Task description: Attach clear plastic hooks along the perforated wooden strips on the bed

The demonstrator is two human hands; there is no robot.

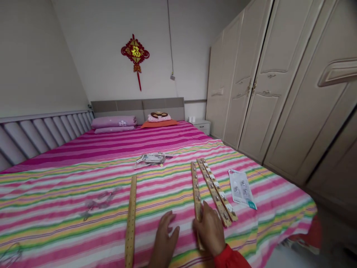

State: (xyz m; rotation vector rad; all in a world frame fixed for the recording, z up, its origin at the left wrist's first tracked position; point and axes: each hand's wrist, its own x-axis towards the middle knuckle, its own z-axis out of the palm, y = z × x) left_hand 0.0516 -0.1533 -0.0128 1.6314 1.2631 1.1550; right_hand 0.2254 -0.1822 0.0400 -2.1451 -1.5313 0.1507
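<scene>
The right hand [209,230] is clenched around a perforated wooden strip [196,195], its fingers [205,217] curled over the strip near the lower end. The strip runs forward from the fingers across a striped bed sheet [64,186]. The left hand [164,238] holds nothing, its fingers [170,219] spread and released; whether they touch the sheet is hard to tell.

Just right of the right fingers lie two wooden strips fitted with white-capped metal hooks [217,190], and beyond those a blister card of metal fittings [241,188]. Just left of the left fingers lies a second bare perforated strip [130,219]. Farther ahead is a crumpled silvery packet [152,159], and farther left a blurred grey cord [97,204].
</scene>
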